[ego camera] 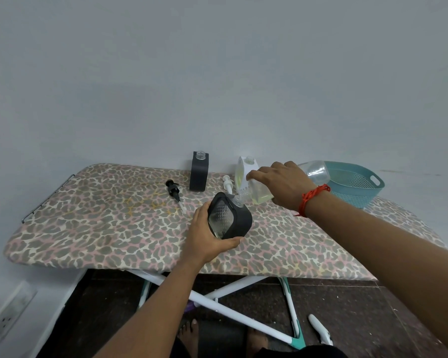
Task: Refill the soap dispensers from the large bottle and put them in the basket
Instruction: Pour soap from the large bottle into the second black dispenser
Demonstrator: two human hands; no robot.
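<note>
My left hand (207,239) grips a black soap dispenser (229,215) with a clear textured window, tilted over the board with its pump off. My right hand (279,183) holds the large clear bottle (313,171) tipped on its side; yellowish soap lies in it and its threaded neck (242,196) meets the dispenser's mouth. A second black dispenser (199,171) stands open-topped at the back. A white dispenser (245,170) stands just behind my right hand. The black pump (175,192) and the white pump (228,182) lie loose on the board. The teal basket (357,184) sits far right.
Everything rests on an ironing board with a leopard-print cover (114,223), pushed against a pale wall. Its white crossed legs (217,295) stand on the dark floor below. A wall socket (9,313) is at the lower left.
</note>
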